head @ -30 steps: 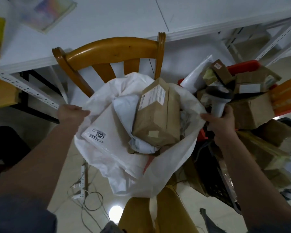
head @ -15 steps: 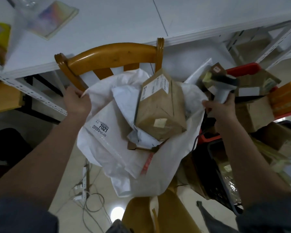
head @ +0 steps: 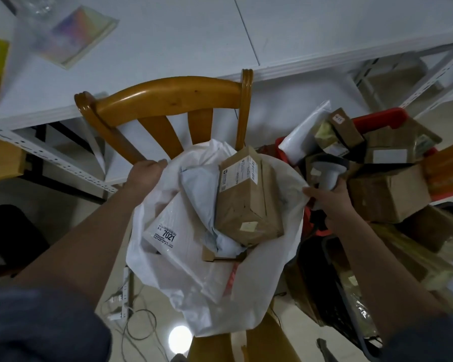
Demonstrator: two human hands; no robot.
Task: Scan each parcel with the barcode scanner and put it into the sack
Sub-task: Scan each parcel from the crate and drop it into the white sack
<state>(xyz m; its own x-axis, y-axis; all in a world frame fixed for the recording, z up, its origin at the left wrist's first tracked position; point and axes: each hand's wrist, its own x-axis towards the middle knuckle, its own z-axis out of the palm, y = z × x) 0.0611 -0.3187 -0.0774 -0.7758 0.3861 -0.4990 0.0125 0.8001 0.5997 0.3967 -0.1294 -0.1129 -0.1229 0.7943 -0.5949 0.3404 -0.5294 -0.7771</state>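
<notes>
A white sack (head: 249, 304) sits open on a wooden chair (head: 168, 97). Inside it lie a brown cardboard parcel (head: 246, 205) with a barcode label and a white mailer (head: 183, 246) printed 7021. My left hand (head: 144, 173) grips the sack's left rim next to the chair's back. My right hand (head: 327, 197) holds the grey barcode scanner (head: 330, 171) by its handle, and its fingers also pinch the sack's right rim. The scanner's head points away from me, toward the parcel pile.
A red cart (head: 382, 120) at the right is heaped with brown boxes (head: 387, 194) and white mailers (head: 306, 131). A white table (head: 298, 48) with a book (head: 76, 35) stands behind the chair. A power strip and cables (head: 123, 307) lie on the floor.
Both hands have lifted the sack's rim up and toward the chair's back. The brown parcel now sits deeper and more upright inside the sack.
</notes>
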